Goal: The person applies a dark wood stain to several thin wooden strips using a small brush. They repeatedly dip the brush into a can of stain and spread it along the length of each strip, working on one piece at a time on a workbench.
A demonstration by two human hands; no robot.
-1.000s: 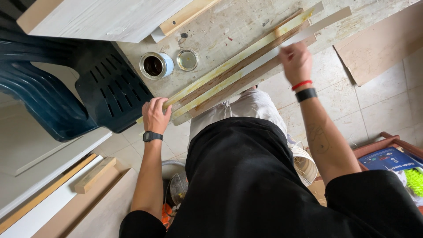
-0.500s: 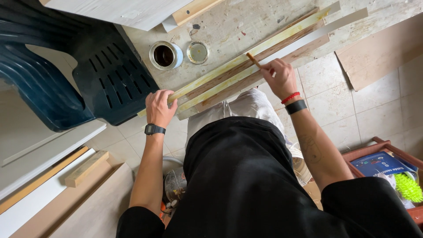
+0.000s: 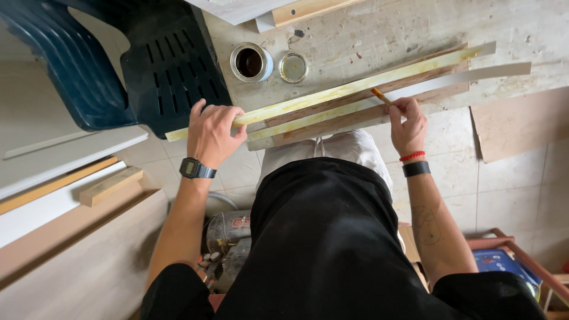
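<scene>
The person wears a loose black short-sleeved top that fills the lower middle of the view, its sleeves ending above the elbows, over pale light-grey trousers [image 3: 349,149]. On the left hand's [image 3: 212,131] wrist sits a black digital wristwatch with a rectangular face [image 3: 192,169]. The right hand's [image 3: 408,123] wrist carries a thin red cord bracelet [image 3: 412,156] and, just below it, a plain black band [image 3: 416,169]. A faint dark line tattoo [image 3: 427,225] marks the right forearm.

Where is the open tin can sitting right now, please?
In the head view the open tin can stands on the worktop at upper centre-left, between the dark blue plastic chair and its loose lid, just beyond the glue-coated strips.
</scene>
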